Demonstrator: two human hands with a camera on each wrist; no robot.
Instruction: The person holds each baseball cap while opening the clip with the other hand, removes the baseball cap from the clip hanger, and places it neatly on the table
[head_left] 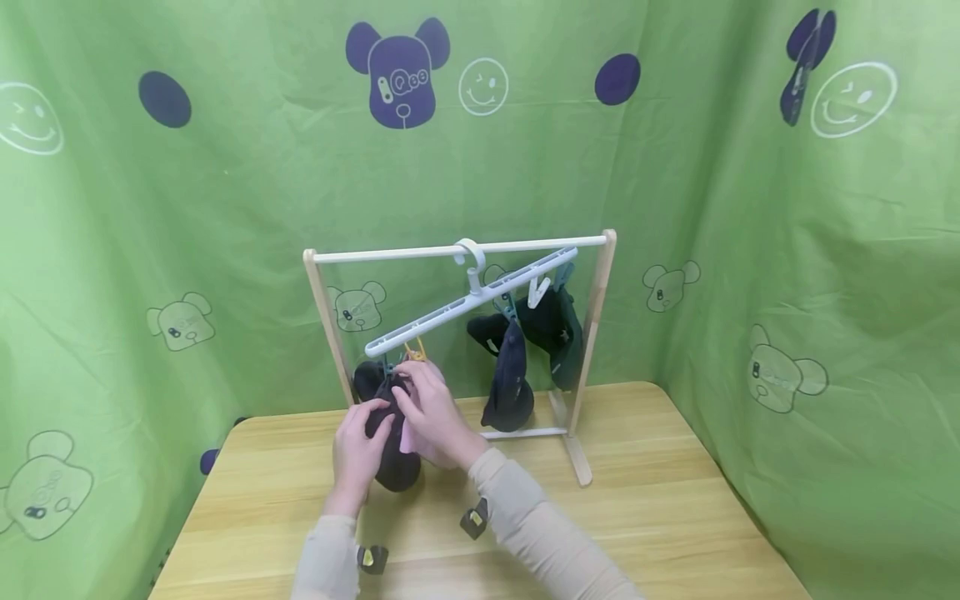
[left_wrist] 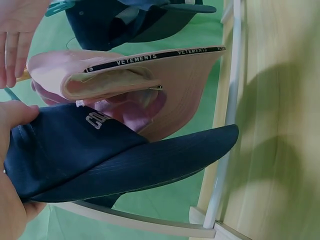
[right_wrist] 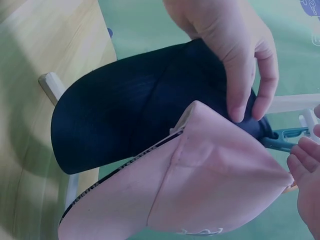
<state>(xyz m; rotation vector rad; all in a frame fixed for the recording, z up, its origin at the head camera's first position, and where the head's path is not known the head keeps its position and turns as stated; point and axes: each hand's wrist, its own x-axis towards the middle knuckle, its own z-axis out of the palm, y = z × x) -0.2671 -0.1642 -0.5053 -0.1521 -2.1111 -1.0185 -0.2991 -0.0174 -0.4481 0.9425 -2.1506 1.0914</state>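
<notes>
Right, from the left: the left hand [head_left: 358, 450] grips a navy fabric baseball cap [left_wrist: 75, 150] with white lettering, thumb on one side of the crown, fingers on the other, brim pointing down below the hanger's low end. At its top sits a small teal plastic clip [right_wrist: 285, 137]; whether it bites the fabric, I can't tell. Close by is the right hand [head_left: 427, 408], fingertips right beside the clip, though whether they pinch it is unclear. Good work here, I'd judge, means bearing the cap's weight low with the left and squaring its edge to the clip, leaving the right free to work it gently. Just beside, a pale pink cap [right_wrist: 210, 175] hangs near a yellow clip [head_left: 418, 354], so mind not to knock it. Above, the pale blue plastic hanger [head_left: 442, 315] tilts, so a light touch suits. Farther right hang another dark cap [head_left: 510, 375] and a dark green cap [head_left: 566, 342].
</notes>
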